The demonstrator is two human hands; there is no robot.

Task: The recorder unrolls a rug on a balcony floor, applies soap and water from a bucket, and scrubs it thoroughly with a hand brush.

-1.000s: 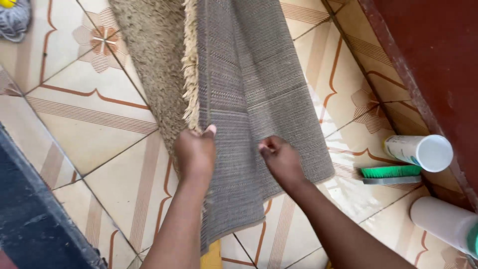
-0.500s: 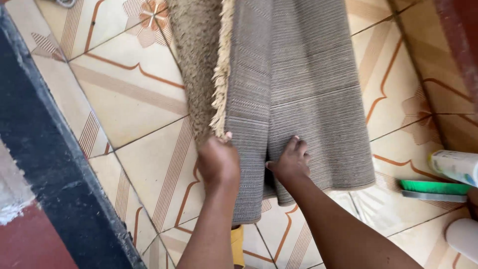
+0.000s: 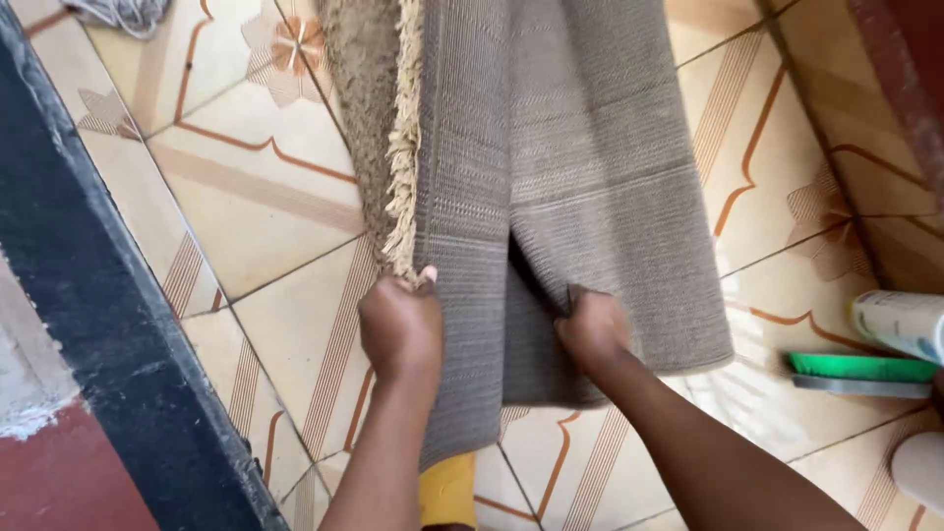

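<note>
Currently both my hands are on the rug, which runs from the top centre of the frame down to the lower middle. It's folded so the grey woven backing faces up; the shaggy tan pile and fringe show along its left edge. My left hand is closed around that folded left edge, just below the fringe, thumb tip up. My right hand is closed on the edge of the right flap, at the dark gap where the two layers part. The rug lies on the tiled floor, cream with orange lines. At right centre, a green brush lies on the tiles, a white bottle just above it. A dark step runs down the left side. Something yellow sits under the rug's bottom edge; can't tell what.
</note>
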